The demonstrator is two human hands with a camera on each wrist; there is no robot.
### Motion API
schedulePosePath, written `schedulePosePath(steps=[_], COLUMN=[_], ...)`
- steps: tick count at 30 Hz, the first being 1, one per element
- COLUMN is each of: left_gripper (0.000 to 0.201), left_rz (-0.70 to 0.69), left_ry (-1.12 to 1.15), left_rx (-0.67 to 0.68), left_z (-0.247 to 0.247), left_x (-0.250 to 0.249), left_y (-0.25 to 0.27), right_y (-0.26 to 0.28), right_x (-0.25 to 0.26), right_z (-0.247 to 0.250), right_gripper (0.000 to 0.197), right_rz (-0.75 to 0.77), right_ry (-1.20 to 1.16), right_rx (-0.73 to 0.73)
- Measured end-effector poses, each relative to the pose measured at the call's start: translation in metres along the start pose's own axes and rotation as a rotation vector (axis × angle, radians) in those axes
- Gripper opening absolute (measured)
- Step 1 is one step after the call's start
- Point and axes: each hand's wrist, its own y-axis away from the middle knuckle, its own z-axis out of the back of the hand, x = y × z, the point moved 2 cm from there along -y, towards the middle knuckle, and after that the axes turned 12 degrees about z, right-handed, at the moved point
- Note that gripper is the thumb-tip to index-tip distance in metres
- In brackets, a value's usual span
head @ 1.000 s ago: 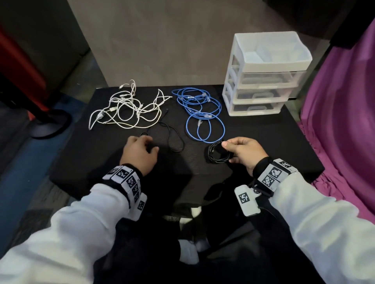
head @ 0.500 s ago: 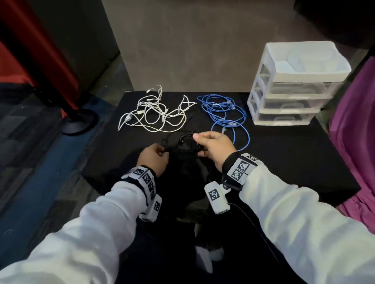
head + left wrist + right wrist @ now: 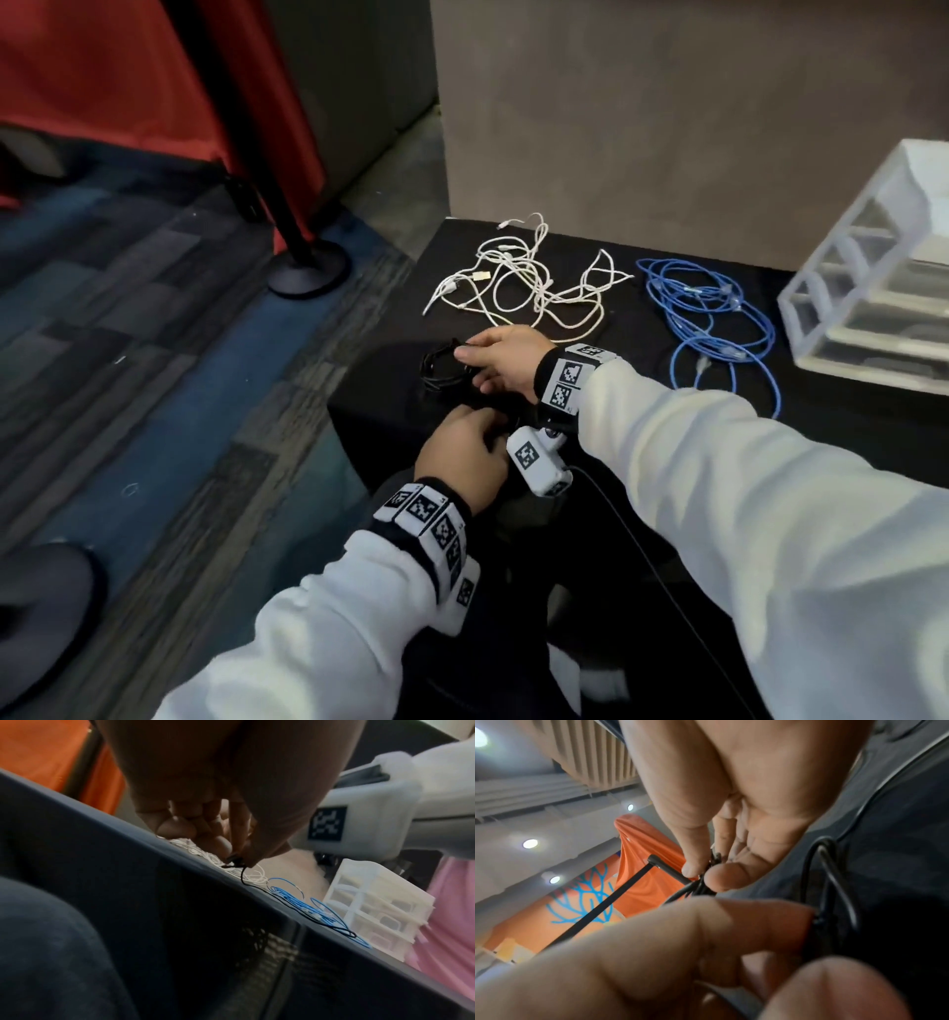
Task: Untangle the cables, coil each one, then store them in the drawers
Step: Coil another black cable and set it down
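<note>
A black cable [image 3: 440,366], partly wound into a small coil, hangs at the table's front left corner. My right hand [image 3: 470,360] pinches the coil between thumb and forefinger [image 3: 727,877]. Just below it, at the table's near edge, my left hand [image 3: 462,452] pinches the loose end of the black cable [image 3: 235,860], which trails off across the cloth [image 3: 334,927]. A tangle of white cables [image 3: 529,288] lies behind my hands. Blue cables [image 3: 714,318] lie to its right. The white drawer unit [image 3: 873,288] stands at the far right with its drawers closed.
The table [image 3: 847,426] is covered in black cloth. A black post with a round base [image 3: 308,267] stands on the carpet to the left, in front of red drapery. A grey wall rises behind the table, and my dark-clad legs sit below its near edge.
My right hand has carried the black coil from the table's middle to its front left corner. My left hand has drawn back to the near edge. The view has swung left.
</note>
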Motion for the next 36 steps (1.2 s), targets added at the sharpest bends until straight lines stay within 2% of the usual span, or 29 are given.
schedulePosePath(steps=[4, 6, 8, 9, 12, 13, 15, 17, 18, 21, 24, 28, 32, 36], left_gripper=[0.025, 0.025, 0.023, 0.021, 0.011, 0.009, 0.007, 0.012, 0.012, 0.01, 0.022, 0.025, 0.021, 0.018], left_rz=[0.046, 0.06, 0.049, 0.045, 0.061, 0.062, 0.032, 0.006, 0.016, 0.068, 0.128, 0.122, 0.0, -0.11], left_ry=[-0.006, -0.012, -0.001, 0.039, 0.268, 0.346, 0.506, 0.682, 0.758, 0.856, 0.833, 0.824, 0.775, 0.67], left_rx=[0.027, 0.023, 0.013, 0.018, 0.092, 0.132, 0.234, 0.335, 0.364, 0.365, 0.394, 0.516, 0.44, 0.468], left_z=[0.004, 0.004, 0.005, 0.006, 0.013, 0.017, 0.027, 0.04, 0.045, 0.053, 0.045, 0.026, 0.005, -0.008], left_x=[0.01, 0.011, 0.007, 0.003, -0.012, -0.02, -0.039, -0.058, -0.065, -0.079, -0.09, -0.105, -0.121, -0.13], left_y=[-0.006, -0.008, -0.007, -0.005, 0.005, 0.01, 0.021, 0.032, 0.034, 0.038, 0.044, 0.061, 0.081, 0.095], right_y=[-0.006, 0.002, 0.017, 0.027, 0.069, 0.085, 0.109, 0.13, 0.14, 0.173, 0.203, 0.23, 0.259, 0.276], right_x=[-0.009, -0.007, -0.002, 0.001, 0.007, 0.008, 0.005, 0.004, 0.005, 0.012, 0.018, 0.011, 0.006, 0.002], right_z=[0.0, 0.01, 0.027, 0.037, 0.064, 0.072, 0.088, 0.104, 0.111, 0.124, 0.128, 0.133, 0.134, 0.135], right_gripper=[0.052, 0.045, 0.024, 0.022, 0.049, 0.051, 0.038, 0.012, 0.007, 0.013, 0.011, 0.017, 0.014, 0.006], right_rz=[-0.1, -0.086, 0.004, 0.078, 0.242, 0.262, 0.334, 0.387, 0.399, 0.403, 0.426, 0.428, 0.423, 0.403], right_ry=[-0.018, 0.003, 0.165, 0.261, 0.479, 0.558, 0.691, 0.717, 0.677, 0.474, 0.341, 0.359, 0.276, 0.149], right_rx=[0.009, -0.009, -0.039, -0.021, 0.17, 0.229, 0.266, 0.194, 0.146, 0.013, -0.06, -0.208, -0.29, -0.355])
